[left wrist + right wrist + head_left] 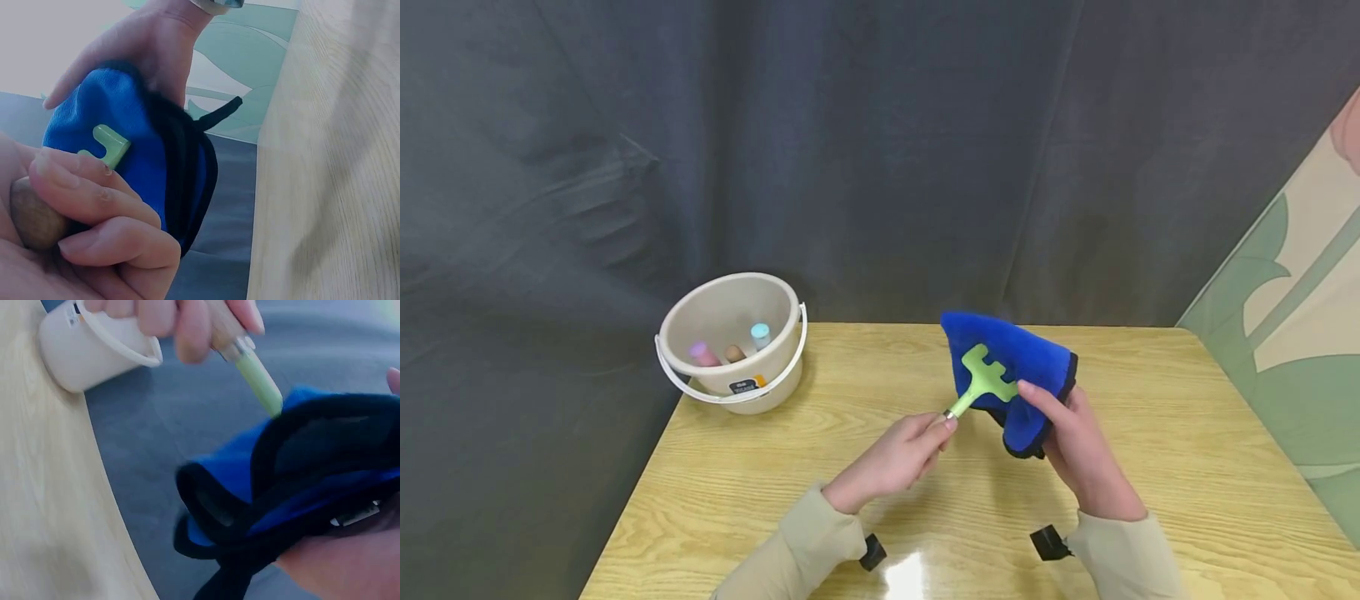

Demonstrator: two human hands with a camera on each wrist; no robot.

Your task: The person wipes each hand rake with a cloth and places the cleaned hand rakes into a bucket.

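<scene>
The left hand [898, 454] is pinching the wooden handle of a small green rake [983, 379], its grip clamped on the handle's end, and the rake's head is lying against a blue cloth [1011, 367]. The right hand [1078, 446] is holding that cloth up from behind, fingers curled round its black-edged folds. Both are hovering above the middle of the wooden bench [1187, 467]. A beige bucket [733, 337] is sitting at the far left corner with small coloured pieces [730, 350] inside.
</scene>
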